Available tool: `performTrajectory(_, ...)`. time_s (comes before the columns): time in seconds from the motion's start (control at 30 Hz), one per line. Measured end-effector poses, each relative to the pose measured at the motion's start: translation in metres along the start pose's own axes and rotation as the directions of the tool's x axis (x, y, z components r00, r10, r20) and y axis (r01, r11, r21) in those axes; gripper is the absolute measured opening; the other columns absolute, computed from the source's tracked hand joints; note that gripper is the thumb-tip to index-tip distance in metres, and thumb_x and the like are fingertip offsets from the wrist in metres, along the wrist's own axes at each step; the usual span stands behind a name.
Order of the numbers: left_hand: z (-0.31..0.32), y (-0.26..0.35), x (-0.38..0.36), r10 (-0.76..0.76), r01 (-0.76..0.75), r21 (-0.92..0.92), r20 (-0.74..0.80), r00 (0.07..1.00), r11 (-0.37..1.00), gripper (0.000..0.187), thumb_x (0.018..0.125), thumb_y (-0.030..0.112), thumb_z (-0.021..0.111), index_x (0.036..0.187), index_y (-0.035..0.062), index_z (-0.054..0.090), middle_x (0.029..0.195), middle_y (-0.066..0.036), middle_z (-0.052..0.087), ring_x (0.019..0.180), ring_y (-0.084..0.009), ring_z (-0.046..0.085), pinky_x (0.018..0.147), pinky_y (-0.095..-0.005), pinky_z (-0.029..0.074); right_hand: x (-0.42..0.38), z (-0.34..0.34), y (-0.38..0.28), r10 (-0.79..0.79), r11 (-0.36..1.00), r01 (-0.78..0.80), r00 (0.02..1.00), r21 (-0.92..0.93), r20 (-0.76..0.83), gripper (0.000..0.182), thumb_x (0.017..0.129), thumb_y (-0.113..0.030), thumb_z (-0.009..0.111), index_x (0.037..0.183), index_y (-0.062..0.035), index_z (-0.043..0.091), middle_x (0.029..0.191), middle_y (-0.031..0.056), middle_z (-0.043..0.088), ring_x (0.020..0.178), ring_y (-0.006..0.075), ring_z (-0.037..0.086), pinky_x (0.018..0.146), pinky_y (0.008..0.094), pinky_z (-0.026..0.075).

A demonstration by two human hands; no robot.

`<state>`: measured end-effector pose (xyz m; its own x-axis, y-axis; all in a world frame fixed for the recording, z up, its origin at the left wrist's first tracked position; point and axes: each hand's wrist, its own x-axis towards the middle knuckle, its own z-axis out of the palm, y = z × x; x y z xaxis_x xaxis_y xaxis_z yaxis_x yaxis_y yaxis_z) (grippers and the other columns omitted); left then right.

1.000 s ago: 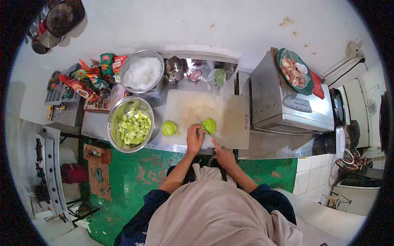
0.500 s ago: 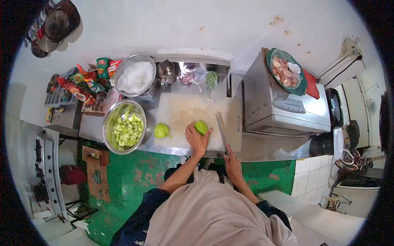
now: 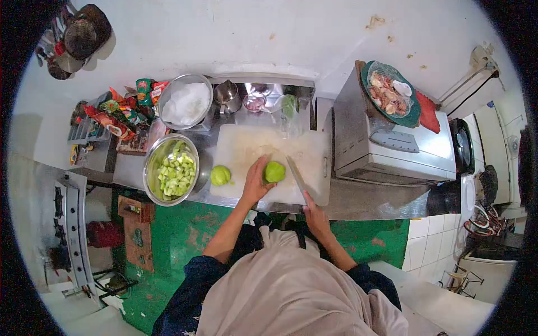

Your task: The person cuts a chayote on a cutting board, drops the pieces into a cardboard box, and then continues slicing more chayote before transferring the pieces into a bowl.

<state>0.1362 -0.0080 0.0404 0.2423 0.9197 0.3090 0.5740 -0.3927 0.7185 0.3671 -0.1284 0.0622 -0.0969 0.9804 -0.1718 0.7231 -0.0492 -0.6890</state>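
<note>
Left hand (image 3: 255,182) rests on the cutting board (image 3: 314,154), fingers curled against the left side of a green vegetable (image 3: 274,171), holding it down near the board's front edge. Right hand (image 3: 315,215) sits just off the board's front right corner, closed around the handle of a knife (image 3: 296,175); the blade angles up over the board and its tip ends just right of the green vegetable, contact cannot be told. A second green vegetable (image 3: 220,175) lies at the board's left edge, apart from the hand. Left of it on the counter (image 3: 364,199) stands a steel bowl (image 3: 151,168) with pale green cut chunks. Behind that, a bowl of white stuff (image 3: 188,102), a metal cup (image 3: 228,96) and snack packets (image 3: 120,112) along the counter's back edge. Right of the board a metal appliance (image 3: 392,154) carries a green plate (image 3: 416,119) with food on top.
</note>
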Motion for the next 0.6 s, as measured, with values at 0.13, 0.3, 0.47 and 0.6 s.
performTrajectory(0.13, 0.005, 0.008, -0.013, -0.146, 0.151, 0.067, -0.066, 0.987, 0.986, 0.082, 0.057, 0.022, 0.083, 0.127, 0.0053, 0.042, 0.121, -0.018, 0.050, 0.113, -0.0359, 0.046, 0.097, -0.0436, 0.036, 0.007, 0.014, 0.001, -0.036, 0.999, 0.036, 0.999, -0.019, -0.011, 0.056, 0.092, -0.019, 0.046, 0.143, -0.0226, 0.023, 0.101, 0.0280, 0.060, 0.086, 0.0443, 0.060, 0.075, 0.0513, 0.047)
performTrajectory(0.3, 0.018, -0.002, -0.013, -0.119, 0.129, 0.117, -0.088, 0.989, 0.985, 0.070, 0.060, 0.025, 0.081, 0.119, 0.0046, 0.049, 0.113, -0.016, 0.054, 0.109, -0.0339, 0.048, 0.094, -0.0435, 0.036, 0.003, 0.018, -0.004, -0.074, 0.997, 0.074, 0.996, -0.011, -0.051, 0.056, 0.092, -0.020, 0.046, 0.143, -0.0226, 0.024, 0.102, 0.0272, 0.060, 0.086, 0.0442, 0.060, 0.076, 0.0514, 0.047)
performTrajectory(0.47, 0.005, -0.015, -0.004, 0.003, -0.003, 0.110, -0.006, 1.000, 0.994, 0.063, 0.062, 0.025, 0.079, 0.115, 0.0046, 0.053, 0.112, -0.014, 0.056, 0.109, -0.0329, 0.048, 0.096, -0.0432, 0.036, 0.003, 0.006, -0.003, -0.043, 0.997, 0.041, 0.999, -0.060, -0.030, 0.055, 0.093, -0.023, 0.045, 0.143, -0.0259, 0.023, 0.092, 0.0249, 0.061, 0.082, 0.0431, 0.061, 0.072, 0.0520, 0.048)
performTrajectory(0.6, 0.003, -0.016, -0.005, 0.001, -0.002, 0.131, 0.011, 1.000, 0.991, 0.061, 0.063, 0.025, 0.078, 0.115, 0.0056, 0.054, 0.114, -0.013, 0.056, 0.111, -0.0328, 0.048, 0.098, -0.0435, 0.035, 0.005, -0.005, -0.024, -0.006, 0.976, 0.013, 0.999, -0.219, 0.034, 0.056, 0.093, -0.026, 0.046, 0.143, -0.0286, 0.022, 0.079, 0.0219, 0.061, 0.070, 0.0405, 0.062, 0.064, 0.0522, 0.049)
